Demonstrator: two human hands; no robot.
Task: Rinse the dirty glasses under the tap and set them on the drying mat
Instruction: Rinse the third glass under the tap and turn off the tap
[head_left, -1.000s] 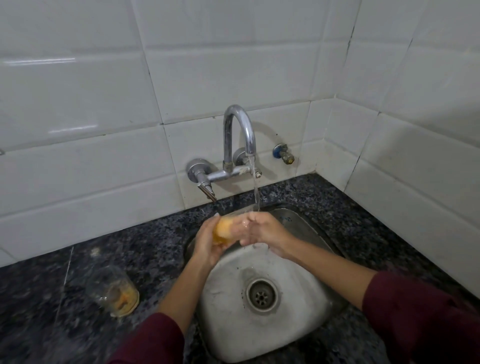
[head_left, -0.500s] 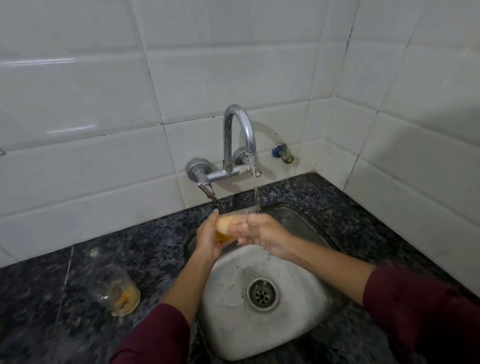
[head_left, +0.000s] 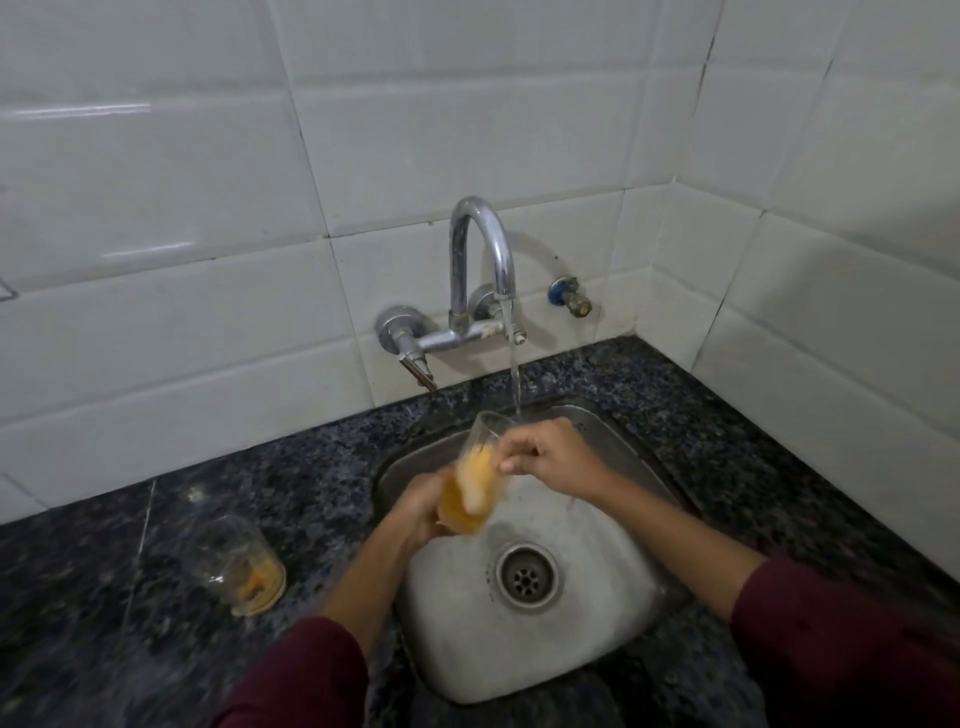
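Observation:
A clear glass (head_left: 475, 475) with orange residue is held over the steel sink (head_left: 597, 639), its mouth tilted up toward the running tap (head_left: 483, 260). My left hand (head_left: 421, 512) grips the glass around its lower part. My right hand (head_left: 550, 454) is at the glass's upper side, fingers curled against it near the rim. The water stream (head_left: 514, 374) falls just past the rim. A second dirty glass (head_left: 236, 564) with orange residue stands on the dark counter to the left of the sink.
The dark speckled granite counter (head_left: 130, 597) surrounds the sink. White tiled walls close in behind and on the right. A small valve (head_left: 571, 297) sticks out of the wall right of the tap. The drain (head_left: 527, 576) sits mid-sink. No drying mat is in view.
The glass has turned from lying sideways between my hands to a more upright tilt, its mouth up toward the stream. My left hand has dropped lower, to the base.

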